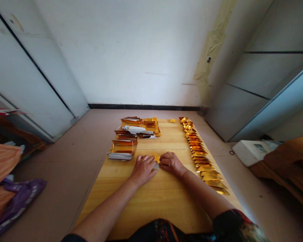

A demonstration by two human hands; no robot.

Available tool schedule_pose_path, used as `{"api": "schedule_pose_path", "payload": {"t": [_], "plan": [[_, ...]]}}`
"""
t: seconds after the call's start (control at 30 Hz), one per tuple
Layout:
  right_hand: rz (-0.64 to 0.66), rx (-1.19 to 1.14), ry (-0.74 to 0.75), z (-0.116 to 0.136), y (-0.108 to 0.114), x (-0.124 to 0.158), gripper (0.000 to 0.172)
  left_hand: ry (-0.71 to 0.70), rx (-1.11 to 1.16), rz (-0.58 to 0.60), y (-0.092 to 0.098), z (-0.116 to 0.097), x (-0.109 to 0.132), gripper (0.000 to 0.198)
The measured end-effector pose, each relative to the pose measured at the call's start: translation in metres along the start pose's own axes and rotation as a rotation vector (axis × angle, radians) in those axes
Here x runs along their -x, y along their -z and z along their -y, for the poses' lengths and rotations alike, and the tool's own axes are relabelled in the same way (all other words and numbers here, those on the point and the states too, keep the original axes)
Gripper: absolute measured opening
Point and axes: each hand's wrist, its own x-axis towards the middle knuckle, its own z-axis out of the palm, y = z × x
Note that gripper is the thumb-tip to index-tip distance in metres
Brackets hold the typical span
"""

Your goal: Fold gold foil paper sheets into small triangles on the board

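Observation:
A small sheet of gold foil paper (156,157) lies on the wooden table, its pale underside showing at the near edge. My left hand (143,169) presses on its left side, fingers bent and close together. From the right, my right hand (172,163) grips the sheet's other side with curled fingers. Parts of the paper are hidden under both hands. To the right runs a long row of folded gold foil pieces (202,158), overlapping one another. Bundles of gold and white paper sheets (123,147) sit beyond my left hand.
One loose folded gold piece (172,120) lies at the far edge of the wooden table (141,201). Orange and purple bags (22,195) are at the left. A white box (247,153) stands at the right, and a white wall (141,60) rises behind.

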Motion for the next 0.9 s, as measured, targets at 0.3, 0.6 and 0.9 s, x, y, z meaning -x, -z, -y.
{"api": "schedule_pose_path", "payload": {"t": [0.3,0.6,0.9], "plan": [[-0.116,0.019,-0.024,-0.005,-0.017,-0.004,0.009,-0.005,-0.013,-0.041,-0.001,-0.001,-0.001,0.015],[-0.052,-0.113,-0.015,0.0,-0.003,0.004,0.012,0.041,-0.027,-0.092,-0.01,-0.005,-0.002,0.008],[-0.09,-0.058,-0.113,0.015,-0.008,0.002,0.009,0.046,-0.006,-0.116,-0.01,-0.005,0.001,0.009]]}}
